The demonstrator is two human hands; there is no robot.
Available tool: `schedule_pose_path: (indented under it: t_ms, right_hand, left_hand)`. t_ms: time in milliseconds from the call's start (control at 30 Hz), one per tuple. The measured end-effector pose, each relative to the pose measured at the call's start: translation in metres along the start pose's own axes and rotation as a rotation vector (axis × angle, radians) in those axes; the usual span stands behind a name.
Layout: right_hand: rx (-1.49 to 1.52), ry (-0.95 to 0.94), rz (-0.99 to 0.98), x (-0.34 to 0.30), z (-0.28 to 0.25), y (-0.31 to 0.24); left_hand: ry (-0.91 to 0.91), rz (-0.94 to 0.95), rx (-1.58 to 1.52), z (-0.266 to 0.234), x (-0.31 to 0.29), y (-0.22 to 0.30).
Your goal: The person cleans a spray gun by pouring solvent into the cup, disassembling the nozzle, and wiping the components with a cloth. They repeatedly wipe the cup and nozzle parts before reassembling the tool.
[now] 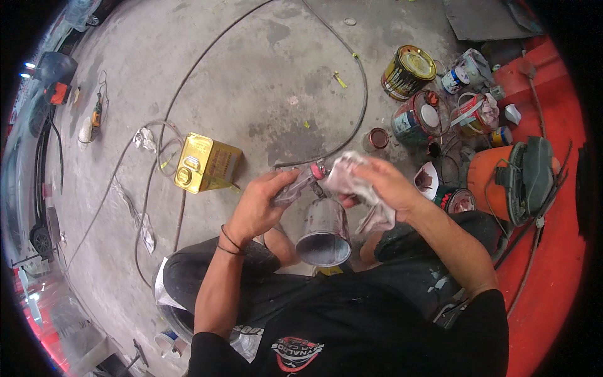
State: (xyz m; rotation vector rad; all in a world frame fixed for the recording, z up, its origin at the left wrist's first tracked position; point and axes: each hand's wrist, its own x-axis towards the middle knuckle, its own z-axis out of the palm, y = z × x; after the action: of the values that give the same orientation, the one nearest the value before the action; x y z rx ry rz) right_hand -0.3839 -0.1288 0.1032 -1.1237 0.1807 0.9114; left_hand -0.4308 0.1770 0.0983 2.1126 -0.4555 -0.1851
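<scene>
My left hand (260, 200) is closed around the metal body of a paint spray gun (295, 188), which has a red ring (317, 170) at its front end. A stained metal cup (322, 232) hangs at the gun, its open mouth toward me; the inside looks grey. A crumpled whitish rag with pinkish stains (370, 204) is gripped in my right hand (386, 185). The rag is close beside the red ring, and whether it touches the gun cannot be made out. Both hands are above my spread knees.
A gold rectangular can (210, 163) stands front left. A dark hose (364, 100) loops over the concrete floor. Several paint cans, among them a yellow-streaked one (408, 72), cluster at the right with an orange bucket (496, 182), beside a red panel (559, 239).
</scene>
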Motion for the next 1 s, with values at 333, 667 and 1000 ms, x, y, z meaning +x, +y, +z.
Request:
schedule_pose_path:
  t_ms: [333,667,1000]
  right_hand:
    - [-0.163,-0.305,-0.007,0.04,0.009,-0.013]
    - [0.154,-0.31,0.039,0.059,-0.009,-0.02]
    - [-0.742,-0.074,-0.328,0.044,0.006,-0.001]
  left_hand:
    - [-0.317,-0.241,-0.349,-0.011,0.012,0.01]
    - [0.089,-0.47,-0.75,0.005,0.008,0.072]
    - [-0.188,-0.51,-0.759,0.011,0.018,0.054]
